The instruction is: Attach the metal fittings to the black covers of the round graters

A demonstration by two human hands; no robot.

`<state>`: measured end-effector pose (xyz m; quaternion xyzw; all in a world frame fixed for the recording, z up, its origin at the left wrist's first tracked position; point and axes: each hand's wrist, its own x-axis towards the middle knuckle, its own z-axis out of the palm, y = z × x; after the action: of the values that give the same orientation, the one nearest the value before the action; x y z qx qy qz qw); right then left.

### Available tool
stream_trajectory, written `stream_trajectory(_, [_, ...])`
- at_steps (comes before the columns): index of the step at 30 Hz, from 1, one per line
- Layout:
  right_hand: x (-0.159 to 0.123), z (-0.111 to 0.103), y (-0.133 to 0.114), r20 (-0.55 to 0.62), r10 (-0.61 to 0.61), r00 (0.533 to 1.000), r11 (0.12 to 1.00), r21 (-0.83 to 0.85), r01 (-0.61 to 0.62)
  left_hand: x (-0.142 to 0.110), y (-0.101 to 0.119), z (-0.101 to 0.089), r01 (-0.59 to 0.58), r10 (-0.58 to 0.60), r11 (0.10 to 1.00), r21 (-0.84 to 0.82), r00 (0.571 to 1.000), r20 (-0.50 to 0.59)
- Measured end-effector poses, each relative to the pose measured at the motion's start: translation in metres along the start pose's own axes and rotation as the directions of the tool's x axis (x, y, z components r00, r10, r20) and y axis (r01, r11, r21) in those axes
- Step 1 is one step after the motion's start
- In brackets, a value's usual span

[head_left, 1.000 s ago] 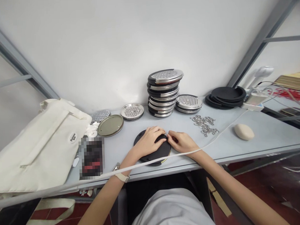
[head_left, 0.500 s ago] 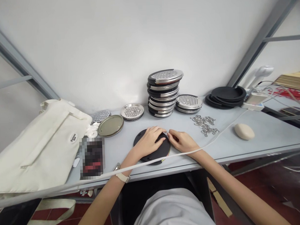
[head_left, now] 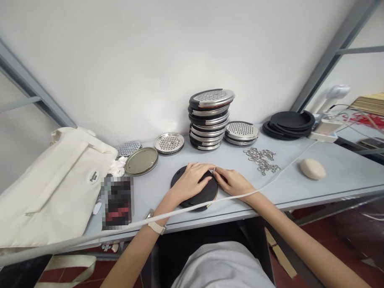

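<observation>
From where I stand, everything hangs on the far right edge of a black disc [head_left: 198, 197], lying flat near the front of the grey table [head_left: 241, 211]. The left hand [head_left: 191, 179] is the nearer one, palm down right over the disc, thumb spread away from the fingers, fingertips reaching to that far right rim. The right hand [head_left: 233, 182] comes in from the other side, knuckles bent, with thumb and forefinger pinched on a small metal piece [head_left: 212, 170] just where the two sets of fingertips meet. It looks like a little clip, though it is too small and blurred for me to be sure, and I can't tell which way its long axis points.

Seen from the right hand, the disc lies to the left and a little toward the body; being round, it has no long axis of its own. A white cable [head_left: 178, 211] runs across the view, passing in front of the disc's near part. Beyond the right hand, off to its right, lies a loose pile of metal hooks [head_left: 262, 159].
</observation>
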<state>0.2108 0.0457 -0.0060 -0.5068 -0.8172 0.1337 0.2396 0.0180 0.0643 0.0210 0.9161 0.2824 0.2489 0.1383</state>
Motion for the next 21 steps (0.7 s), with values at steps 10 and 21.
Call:
stream_trajectory(10, [0.0003,0.0007,0.001,-0.01,0.01,1.0,1.0,0.003,-0.01,0.0002,0.0,0.0,0.012,-0.012,1.0,0.004,1.0,0.009])
stream_trajectory(21, [0.0057,0.0042,-0.0009,0.015,0.032,0.999,0.995,-0.097,-0.03,-0.0002,0.0022,-0.0003,0.038,-0.038,0.999,0.001,0.999,-0.022])
